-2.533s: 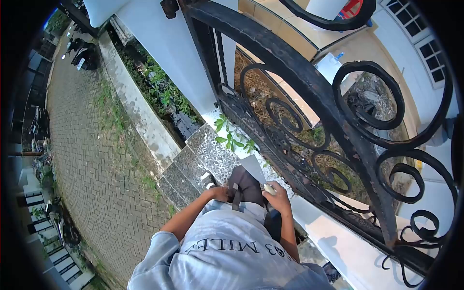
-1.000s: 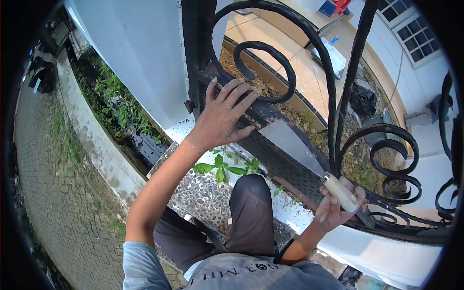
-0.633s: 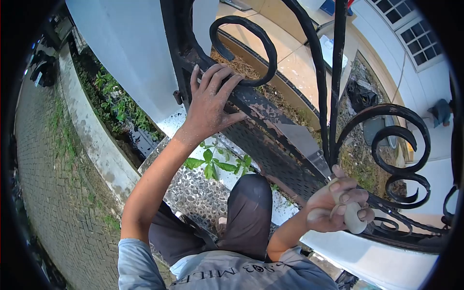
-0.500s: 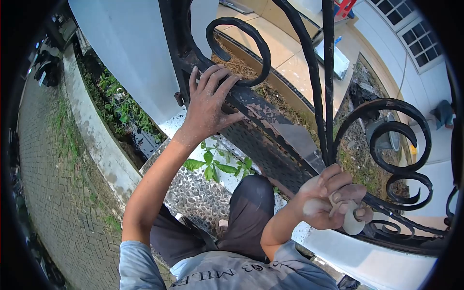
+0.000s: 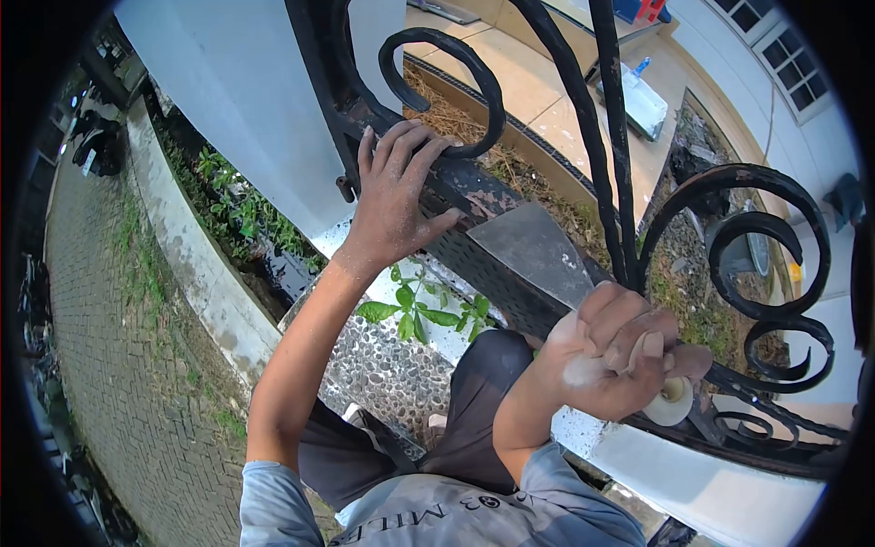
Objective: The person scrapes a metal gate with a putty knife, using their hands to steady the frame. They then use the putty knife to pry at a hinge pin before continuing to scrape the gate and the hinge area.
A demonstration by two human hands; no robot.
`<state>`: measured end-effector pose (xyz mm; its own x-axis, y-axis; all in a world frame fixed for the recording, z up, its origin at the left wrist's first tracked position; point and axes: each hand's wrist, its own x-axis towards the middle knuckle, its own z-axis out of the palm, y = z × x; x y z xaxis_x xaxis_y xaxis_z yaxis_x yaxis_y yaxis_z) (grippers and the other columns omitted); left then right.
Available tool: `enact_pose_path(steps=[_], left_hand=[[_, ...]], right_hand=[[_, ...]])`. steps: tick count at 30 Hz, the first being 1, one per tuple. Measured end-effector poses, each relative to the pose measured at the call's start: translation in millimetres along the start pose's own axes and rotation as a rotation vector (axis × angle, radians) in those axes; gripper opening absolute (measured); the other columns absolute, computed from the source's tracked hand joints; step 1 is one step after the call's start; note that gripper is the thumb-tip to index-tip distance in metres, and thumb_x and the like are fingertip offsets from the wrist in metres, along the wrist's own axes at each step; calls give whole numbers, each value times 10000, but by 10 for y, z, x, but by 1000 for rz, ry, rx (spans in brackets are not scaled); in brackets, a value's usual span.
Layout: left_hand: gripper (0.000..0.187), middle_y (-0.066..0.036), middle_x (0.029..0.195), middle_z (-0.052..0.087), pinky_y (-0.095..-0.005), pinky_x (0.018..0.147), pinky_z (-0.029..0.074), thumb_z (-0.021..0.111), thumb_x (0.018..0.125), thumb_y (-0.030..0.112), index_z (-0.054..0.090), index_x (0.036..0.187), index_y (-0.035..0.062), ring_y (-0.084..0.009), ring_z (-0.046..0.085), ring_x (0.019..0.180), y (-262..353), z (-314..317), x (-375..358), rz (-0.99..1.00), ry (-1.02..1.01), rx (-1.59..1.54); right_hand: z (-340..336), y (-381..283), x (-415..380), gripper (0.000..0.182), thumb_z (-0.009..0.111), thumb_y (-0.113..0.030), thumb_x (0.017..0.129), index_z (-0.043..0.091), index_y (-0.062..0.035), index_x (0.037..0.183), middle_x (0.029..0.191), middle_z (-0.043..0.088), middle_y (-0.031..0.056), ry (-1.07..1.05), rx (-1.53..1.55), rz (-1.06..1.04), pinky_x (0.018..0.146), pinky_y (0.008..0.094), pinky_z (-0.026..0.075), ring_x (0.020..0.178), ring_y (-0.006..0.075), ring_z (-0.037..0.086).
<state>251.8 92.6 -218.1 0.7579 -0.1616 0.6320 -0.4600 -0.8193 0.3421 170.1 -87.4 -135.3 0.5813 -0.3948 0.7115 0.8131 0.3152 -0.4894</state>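
Note:
My left hand [image 5: 392,201] lies with its fingers spread on the black metal gate rail [image 5: 474,187], near a curled scroll. My right hand [image 5: 624,351] is wrapped round the handle [image 5: 670,403] of a scraper, whose pale round end sticks out below the fist. The wide flat scraper blade [image 5: 533,248] rests over the rail, its edge just right of my left thumb. Patches of chipped paint and bare reddish surface show on the rail between the blade and my left fingers.
Twisted bars [image 5: 583,118] and scrolls [image 5: 775,246] rise beyond the rail. A white wall [image 5: 237,100] stands at the left, beside a planted ditch. Green leaves [image 5: 415,310] grow below the rail, over pebbled ground [image 5: 383,365]. A tray [image 5: 633,100] lies on the tiles.
My right hand has turned the scraper, and its blade has moved up and left along the rail, now showing its broad face. My left hand has stayed on the rail. The view has shifted slightly.

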Motion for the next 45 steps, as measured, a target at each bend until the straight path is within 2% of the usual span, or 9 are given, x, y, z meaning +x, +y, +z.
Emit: enact_pose_path(steps=[3,4,8,15,21,26,29,39,45], left_hand=[[815,-100,1316,435,-547,1126,153,802,623,192,426,1343,127,-309,333,1318,-46,-43,18,39,-16,-10],[808,-106,1329,430,-550,1123,159,791,641,178,415,1354,126,-315,329,1323,-55,-44,11,54,-17,-19],[793,-153,1421,345,-574,1084,239,728,693,99,364,1397,124,-355,317,1331,-59,24,-342,43,82,-133],[660,-208,1389,345,-494,1028,359,674,763,84,396,1361,72,-395,372,1277,-309,553,-1524,-330,-21,-331],[532,-195,1340,404,-451,979,414,618,779,40,476,1291,58,-370,445,1214,-239,696,-1852,-575,-114,-501],[413,-169,1240,509,-389,814,492,612,774,1,558,1183,21,-264,621,913,-184,637,-1811,-451,-106,-464],[381,-173,1187,552,-378,792,502,597,766,-20,581,1144,22,-266,636,865,-174,634,-1807,-421,-114,-477],[328,-184,1131,593,-389,825,495,609,759,-25,611,1086,4,-336,617,984,-5,430,-1486,-359,-49,-483],[435,-184,1217,528,-471,942,404,652,777,50,532,1195,33,-362,490,1157,262,108,-686,57,221,-260]], right_hand=[[-55,-91,24,228,513,0,837,338,-145,860,540,350,5,-42,79,-174,399,288,270,405,110,310],[3,14,20,235,512,-5,827,320,-141,827,534,355,21,-45,-62,-69,372,279,257,398,115,321],[-79,-107,48,225,473,5,818,307,-142,775,514,334,22,64,130,-189,356,258,240,368,103,281],[-133,72,59,178,439,-5,852,317,-128,810,560,346,52,21,62,-172,380,279,244,384,109,296],[-165,-99,-8,177,437,1,873,337,-144,863,570,375,46,29,62,-213,363,271,242,384,108,305],[-206,8,18,172,437,-2,891,342,-145,880,574,379,40,12,44,-158,376,285,245,391,113,309],[-146,39,-11,175,437,4,890,343,-143,881,576,382,40,27,24,-238,377,286,245,392,112,314],[-230,98,-29,174,474,7,853,354,-118,858,610,397,48,22,-27,-293,362,274,279,400,123,345],[-191,252,-43,200,491,27,821,369,-122,872,590,418,68,-54,-43,-275,367,299,265,425,136,334]])
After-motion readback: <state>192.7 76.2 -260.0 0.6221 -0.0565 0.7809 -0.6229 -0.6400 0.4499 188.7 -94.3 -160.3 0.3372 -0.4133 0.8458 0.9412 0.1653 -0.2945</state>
